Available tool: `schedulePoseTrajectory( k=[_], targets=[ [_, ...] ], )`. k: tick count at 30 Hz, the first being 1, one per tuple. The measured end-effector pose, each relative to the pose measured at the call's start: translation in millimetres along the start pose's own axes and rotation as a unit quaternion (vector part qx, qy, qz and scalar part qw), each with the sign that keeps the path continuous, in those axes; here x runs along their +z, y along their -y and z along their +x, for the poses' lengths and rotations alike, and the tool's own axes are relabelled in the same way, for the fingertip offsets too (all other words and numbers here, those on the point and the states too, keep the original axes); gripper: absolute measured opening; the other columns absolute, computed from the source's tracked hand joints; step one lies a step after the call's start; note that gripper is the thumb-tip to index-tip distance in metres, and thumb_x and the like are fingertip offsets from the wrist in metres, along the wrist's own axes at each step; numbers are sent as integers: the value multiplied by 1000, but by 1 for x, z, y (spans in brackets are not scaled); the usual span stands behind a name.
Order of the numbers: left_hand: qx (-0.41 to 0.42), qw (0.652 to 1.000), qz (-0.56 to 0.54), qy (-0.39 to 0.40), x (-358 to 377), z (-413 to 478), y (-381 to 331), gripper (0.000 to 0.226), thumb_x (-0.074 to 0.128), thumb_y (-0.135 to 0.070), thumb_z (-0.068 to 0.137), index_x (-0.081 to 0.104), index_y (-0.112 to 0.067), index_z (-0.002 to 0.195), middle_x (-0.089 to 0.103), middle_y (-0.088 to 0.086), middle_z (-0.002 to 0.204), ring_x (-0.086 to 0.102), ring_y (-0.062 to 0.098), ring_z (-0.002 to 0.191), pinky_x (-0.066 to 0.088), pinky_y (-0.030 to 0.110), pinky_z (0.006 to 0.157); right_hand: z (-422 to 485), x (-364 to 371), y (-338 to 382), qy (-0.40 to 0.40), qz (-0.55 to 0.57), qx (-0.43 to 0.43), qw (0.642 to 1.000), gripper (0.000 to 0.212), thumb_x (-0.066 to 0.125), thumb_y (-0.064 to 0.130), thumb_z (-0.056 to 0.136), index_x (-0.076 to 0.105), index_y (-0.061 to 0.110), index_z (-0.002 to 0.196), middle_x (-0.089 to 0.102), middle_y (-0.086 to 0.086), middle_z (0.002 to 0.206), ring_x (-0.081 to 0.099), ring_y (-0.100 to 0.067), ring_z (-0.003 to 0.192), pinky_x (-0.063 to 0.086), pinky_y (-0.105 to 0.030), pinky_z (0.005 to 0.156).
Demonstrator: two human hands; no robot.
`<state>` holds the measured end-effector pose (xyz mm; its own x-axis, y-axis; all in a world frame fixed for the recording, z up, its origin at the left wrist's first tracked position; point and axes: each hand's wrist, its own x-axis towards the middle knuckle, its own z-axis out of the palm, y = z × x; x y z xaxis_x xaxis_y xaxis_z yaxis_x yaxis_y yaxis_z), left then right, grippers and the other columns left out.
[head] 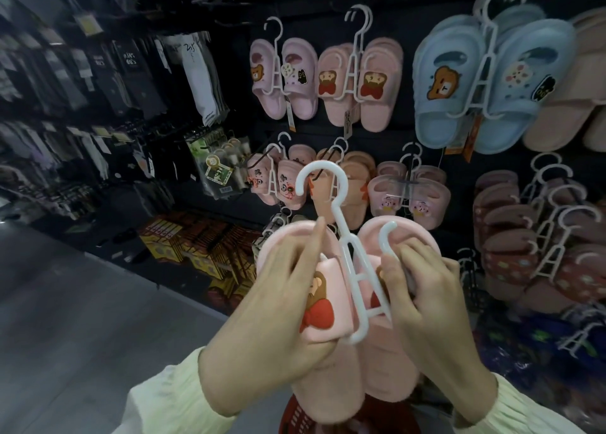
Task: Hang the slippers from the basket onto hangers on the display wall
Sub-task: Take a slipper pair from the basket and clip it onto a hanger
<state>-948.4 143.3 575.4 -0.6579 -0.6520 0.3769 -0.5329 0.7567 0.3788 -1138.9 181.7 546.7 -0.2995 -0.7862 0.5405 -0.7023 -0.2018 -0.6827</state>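
Left hand [278, 289] curls round one of the two pink slippers [328, 384]. Right hand [429, 289] pinches the other against the side hook of the white hanger [341, 223]; the pair is held in front of the display wall [387, 141]. Red basket [296, 414] sits below, at the bottom edge of view, contents hidden behind the slippers.

A hanger [348, 259] stands between the left slipper [328, 309], held by the left hand [278, 299], and the right slipper [383, 368], held by the right hand [429, 305]. A basket [296, 414] lies below. Behind, hung slippers [360, 85] fill the display wall [406, 33]; socks [203, 79] hang further left.
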Motion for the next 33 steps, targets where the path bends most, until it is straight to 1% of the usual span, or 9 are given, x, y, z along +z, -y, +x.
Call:
schedulePoseTrajectory(
  k=[4,9,12,17,20,22,26,30,33],
  targets=[
    [3,998,51,-34,3,-6,1,104,73,-41,74,19,-13,158,36,-5,119,42,10,113,39,23,98,3,-1,3,-13,0,-19,1000,27,38,30,101,43,35,75,48,15,76,52,-9,81,30,-26,82],
    [-3,991,131,-6,6,-15,-4,112,62,-67,73,15,-14,159,38,-8,123,43,15,117,38,31,98,-2,0,3,-12,16,-8,1000,27,39,29,100,45,34,74,49,14,76,53,-10,82,31,-29,83],
    [-33,987,154,-31,15,-16,-5,110,57,-75,71,20,-16,157,44,-8,125,47,16,118,34,34,99,-6,4,6,-6,43,-5,999,34,41,29,100,36,37,68,45,15,72,51,-10,76,35,-36,81],
    [-48,988,139,-52,24,-16,1,97,63,-65,70,36,-20,152,47,-6,125,50,18,118,30,33,98,-5,6,2,54,77,-2,996,34,43,29,101,45,33,67,51,11,78,54,-14,78,41,-43,80],
    [-49,992,110,-38,20,-17,6,99,65,-61,69,31,-24,154,43,-10,124,45,13,120,34,38,102,3,-1,-6,98,131,12,986,36,42,33,101,58,22,71,59,4,81,58,-17,77,46,-52,76],
    [-32,993,104,-35,16,-18,8,98,65,-56,69,30,-23,155,41,-10,122,45,13,119,33,39,102,12,-6,-12,94,156,34,983,38,44,27,104,63,15,74,63,3,83,62,-17,77,49,-48,73],
    [13,989,144,-19,10,-20,10,96,64,-50,72,29,-19,155,41,-6,121,46,16,117,30,35,100,37,-16,-23,75,159,62,982,27,52,15,101,67,18,79,67,5,89,65,-8,83,51,-26,74],
    [24,988,154,9,8,-23,16,99,66,-51,73,24,-20,157,41,-5,124,44,15,120,29,34,103,62,-20,-20,81,190,81,975,14,60,8,96,67,13,85,69,4,81,66,3,72,46,-7,60],
    [17,987,156,20,6,-23,23,98,66,-51,74,22,-21,157,41,-6,124,43,14,119,29,33,102,78,-16,-13,86,210,82,970,5,65,6,92,67,10,88,70,7,76,69,4,73,47,-5,62]
  ],
)
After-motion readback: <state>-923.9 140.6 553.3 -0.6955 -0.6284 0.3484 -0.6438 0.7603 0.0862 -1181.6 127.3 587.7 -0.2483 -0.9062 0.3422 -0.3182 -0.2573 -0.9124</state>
